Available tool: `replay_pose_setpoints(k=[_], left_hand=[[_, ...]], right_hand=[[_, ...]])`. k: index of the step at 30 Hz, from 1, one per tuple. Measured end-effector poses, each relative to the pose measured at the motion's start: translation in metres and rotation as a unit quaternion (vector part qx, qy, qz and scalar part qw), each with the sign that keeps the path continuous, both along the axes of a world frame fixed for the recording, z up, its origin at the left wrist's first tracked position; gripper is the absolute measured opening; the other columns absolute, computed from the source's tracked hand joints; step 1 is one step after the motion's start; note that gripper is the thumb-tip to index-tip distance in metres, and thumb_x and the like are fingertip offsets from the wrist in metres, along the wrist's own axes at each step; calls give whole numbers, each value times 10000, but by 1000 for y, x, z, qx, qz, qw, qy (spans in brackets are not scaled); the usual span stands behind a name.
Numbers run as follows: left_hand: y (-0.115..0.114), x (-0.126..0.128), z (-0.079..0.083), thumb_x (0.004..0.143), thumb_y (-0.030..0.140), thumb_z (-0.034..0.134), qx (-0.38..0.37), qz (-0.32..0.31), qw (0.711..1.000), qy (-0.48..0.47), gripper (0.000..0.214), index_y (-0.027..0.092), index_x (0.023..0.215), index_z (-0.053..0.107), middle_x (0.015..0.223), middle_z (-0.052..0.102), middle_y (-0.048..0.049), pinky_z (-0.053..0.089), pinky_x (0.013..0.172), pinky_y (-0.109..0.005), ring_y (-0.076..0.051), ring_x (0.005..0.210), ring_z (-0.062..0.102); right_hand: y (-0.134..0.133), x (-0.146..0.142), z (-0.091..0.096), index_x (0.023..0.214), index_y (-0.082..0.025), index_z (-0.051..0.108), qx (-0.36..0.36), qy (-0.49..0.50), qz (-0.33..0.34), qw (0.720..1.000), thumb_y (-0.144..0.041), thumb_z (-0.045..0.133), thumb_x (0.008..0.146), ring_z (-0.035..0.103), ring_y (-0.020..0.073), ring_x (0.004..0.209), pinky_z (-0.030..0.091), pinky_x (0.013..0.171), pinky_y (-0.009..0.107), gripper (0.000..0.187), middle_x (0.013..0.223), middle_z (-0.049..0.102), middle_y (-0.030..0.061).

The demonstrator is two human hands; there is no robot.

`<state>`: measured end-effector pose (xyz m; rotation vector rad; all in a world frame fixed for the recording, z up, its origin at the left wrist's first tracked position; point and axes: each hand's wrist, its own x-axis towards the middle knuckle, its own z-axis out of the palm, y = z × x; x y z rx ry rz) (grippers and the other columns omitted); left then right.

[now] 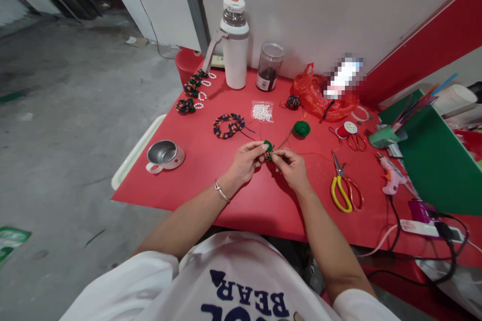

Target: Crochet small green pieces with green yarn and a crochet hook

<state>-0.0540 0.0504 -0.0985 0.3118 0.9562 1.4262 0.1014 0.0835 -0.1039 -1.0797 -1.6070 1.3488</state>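
Note:
Between my two hands, above the red table, is a small green yarn piece (268, 146). My left hand (246, 159) pinches it from the left, thumb on top. From the right, the closed fingertips of my right hand (290, 164) grip its lower edge; whether a hook or needle is in them is too small to tell. A green strand runs from near the piece to a green yarn ball (301, 129). Just beyond my left hand lies a braided multicolour yarn loop (228, 126). Past the hands sits a bag of white beads (262, 111).
At the left stand a metal cup (164, 155) and several yarn pieces with bead loops (191, 89). A white thermos (236, 55) and a jar (270, 67) line the wall. Rightward lie yellow-and-red-handled pliers (342, 188), a glue gun (392, 175) and a power strip (422, 228) with cables.

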Motion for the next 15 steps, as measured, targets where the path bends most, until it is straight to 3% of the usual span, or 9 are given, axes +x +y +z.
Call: replay_pose_setpoints(k=[5, 10, 15], left_hand=[[1, 1, 1, 607, 265, 941, 5, 29, 999, 19, 322, 147, 823, 734, 570, 629, 15, 287, 395, -153, -52, 444, 487], [4, -1, 1, 596, 281, 945, 3, 51, 998, 47, 318, 147, 803, 742, 530, 612, 27, 291, 379, -156, -45, 403, 454], [6, -5, 3, 598, 275, 942, 3, 72, 997, 39, 314, 152, 792, 728, 507, 585, 39, 279, 380, -149, -53, 413, 478]], right_hand=[[-1, -2, 0, 836, -220, 752, -23, 9, 4, 1000, -483, 751, 813, 547, 110, 512, 493, 531, 270, 264, 675, 660, -5], [-3, -4, -4, 954, -212, 745, -109, 32, 25, 993, -525, 765, 795, 576, 124, 514, 468, 480, 250, 352, 647, 671, -13], [0, -4, -7, 901, -219, 758, -56, 20, 14, 998, -482, 782, 787, 661, 147, 712, 539, 663, 278, 288, 828, 757, 34]])
